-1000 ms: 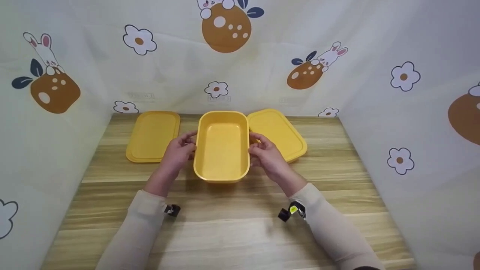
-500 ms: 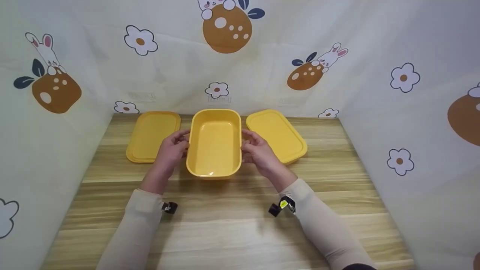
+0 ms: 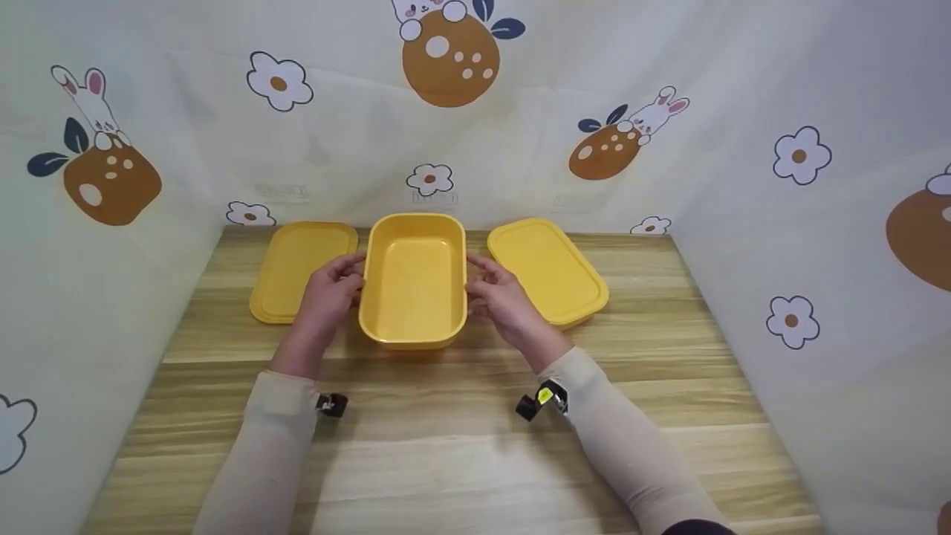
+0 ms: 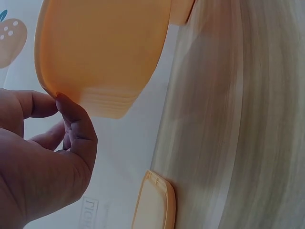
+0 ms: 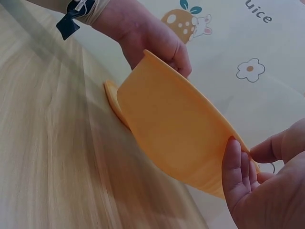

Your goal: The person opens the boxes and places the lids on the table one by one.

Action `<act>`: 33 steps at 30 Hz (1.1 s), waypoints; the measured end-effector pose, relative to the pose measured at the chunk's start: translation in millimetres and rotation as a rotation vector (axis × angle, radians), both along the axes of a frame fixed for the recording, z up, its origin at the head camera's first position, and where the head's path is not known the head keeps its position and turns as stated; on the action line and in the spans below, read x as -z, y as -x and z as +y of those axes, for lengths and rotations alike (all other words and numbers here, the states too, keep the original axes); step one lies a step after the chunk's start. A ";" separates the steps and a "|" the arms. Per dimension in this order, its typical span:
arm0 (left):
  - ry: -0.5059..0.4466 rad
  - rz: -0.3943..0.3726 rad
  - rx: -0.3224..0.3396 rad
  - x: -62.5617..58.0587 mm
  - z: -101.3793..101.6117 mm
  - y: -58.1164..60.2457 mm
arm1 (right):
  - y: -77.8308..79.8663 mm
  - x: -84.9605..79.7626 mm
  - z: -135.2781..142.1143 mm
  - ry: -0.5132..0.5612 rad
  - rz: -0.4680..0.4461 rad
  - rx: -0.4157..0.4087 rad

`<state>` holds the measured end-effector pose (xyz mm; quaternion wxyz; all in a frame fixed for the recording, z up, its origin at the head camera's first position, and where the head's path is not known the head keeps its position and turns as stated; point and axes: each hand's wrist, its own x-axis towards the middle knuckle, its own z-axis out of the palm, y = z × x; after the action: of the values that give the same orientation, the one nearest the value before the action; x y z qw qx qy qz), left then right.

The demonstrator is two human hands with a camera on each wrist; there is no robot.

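Observation:
A deep yellow plastic box (image 3: 414, 286) without a lid is held up between my two hands, its hollow inside facing me. On its left side my left hand (image 3: 325, 299) pinches the rim, thumb and fingers meeting there in the left wrist view. Opposite, my right hand (image 3: 507, 303) grips the other long side; the right wrist view has its fingers (image 5: 232, 162) against the outer wall and the thumb at the rim. Wood shows beneath the box (image 5: 167, 119) in that view, so it hangs above the table.
A flat yellow lid (image 3: 297, 260) lies at the back left of the wooden table (image 3: 446, 446), partly behind my left hand. A second yellow box with its lid on (image 3: 550, 271) sits angled at the back right. Printed cloth walls (image 3: 342, 134) enclose the table's back and sides.
Both hands have carried the box leftward and slightly farther back, away from the lidded box on the right. The grip is the same; the lid and lidded box have stayed put.

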<state>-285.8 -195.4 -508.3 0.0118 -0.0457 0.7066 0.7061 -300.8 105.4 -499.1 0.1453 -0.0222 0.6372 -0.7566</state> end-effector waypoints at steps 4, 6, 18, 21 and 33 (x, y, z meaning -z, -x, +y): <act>-0.028 0.002 -0.018 2.9 -1.7 4.7 | 5.0 2.7 -3.6 -0.005 0.000 0.005; -0.051 -0.005 -0.024 4.0 -2.8 6.4 | 7.3 3.7 -6.1 -0.001 -0.001 0.007; -0.094 -0.057 -0.072 6.0 -11.3 16.9 | 19.8 3.2 -18.2 0.013 -0.030 0.013; -0.098 -0.053 -0.080 5.3 -13.2 17.8 | 22.5 3.6 -20.8 0.021 -0.030 0.005; -0.118 -0.087 -0.118 4.7 -15.9 24.5 | 33.2 6.3 -26.7 0.075 -0.042 -0.025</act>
<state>-310.3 -211.3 -513.0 0.0036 -0.1168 0.6586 0.7434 -334.0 78.7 -505.4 0.1672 -0.0200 0.6048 -0.7784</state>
